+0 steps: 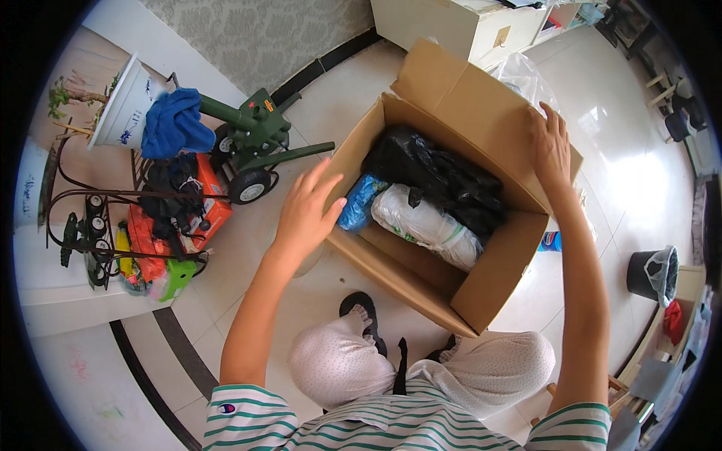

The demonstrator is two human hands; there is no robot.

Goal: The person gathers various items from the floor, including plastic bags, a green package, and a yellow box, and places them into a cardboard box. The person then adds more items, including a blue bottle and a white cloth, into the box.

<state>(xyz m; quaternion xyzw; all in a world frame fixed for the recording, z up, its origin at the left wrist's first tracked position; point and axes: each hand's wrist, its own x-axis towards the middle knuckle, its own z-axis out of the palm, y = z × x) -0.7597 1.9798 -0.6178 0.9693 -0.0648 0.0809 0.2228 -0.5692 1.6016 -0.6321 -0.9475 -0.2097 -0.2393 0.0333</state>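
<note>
An open cardboard box (496, 270) stands tilted across the view in front of my knees. Inside lie a black plastic bag (431, 175) along the far side, a white plastic-wrapped bundle (423, 222) and a blue plastic bag (361, 203) at the left corner. My left hand (310, 208) is at the box's left edge, fingers apart and holding nothing; whether it touches the cardboard is unclear. My right hand (550, 144) rests at the outer edge of the raised far flap (451, 90), its fingers spread over the rim; the thumb is hidden.
At left, a metal rack (113, 194) holds bags and boxes beside a potted plant (121, 107) with a blue cloth (175, 124). A green toy cannon (254, 135) stands behind. A white cabinet (434, 25) is beyond the box; a black bin (646, 276) stands right.
</note>
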